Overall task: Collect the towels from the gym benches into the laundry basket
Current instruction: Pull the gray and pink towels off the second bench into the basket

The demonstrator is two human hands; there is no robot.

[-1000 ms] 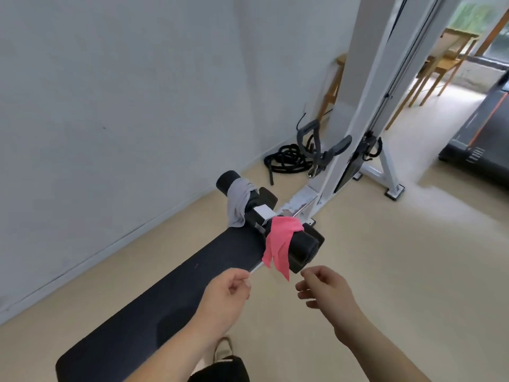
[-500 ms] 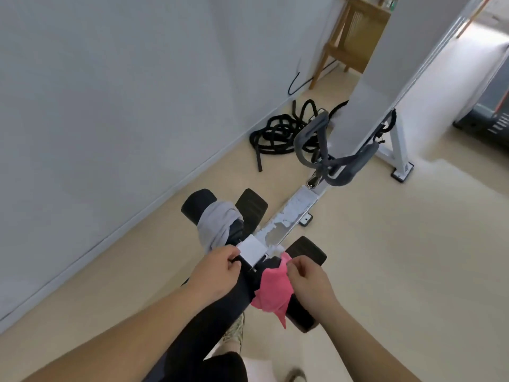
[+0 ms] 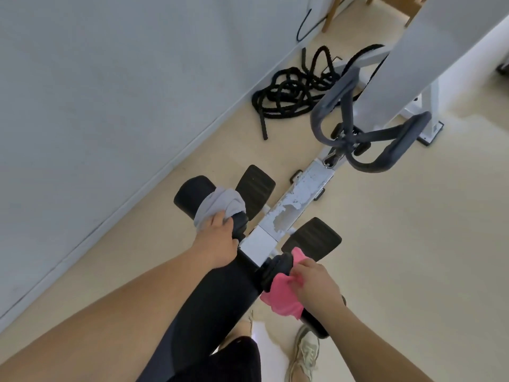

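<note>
left hand (image 3: 217, 241): moved from the bench's white bracket onto the grey towel (image 3: 220, 205)
right hand (image 3: 316, 282): now gripping the pink towel (image 3: 278, 293)

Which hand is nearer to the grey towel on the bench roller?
Left. The left hand grips the grey towel on its roller pad; the right hand is across the frame, holding the pink towel.

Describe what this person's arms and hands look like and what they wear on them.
Both forearms are bare to the frame edge, with no sleeves in view. The left hand and right hand wear no gloves; no rings, watch or wristbands are visible.
</note>
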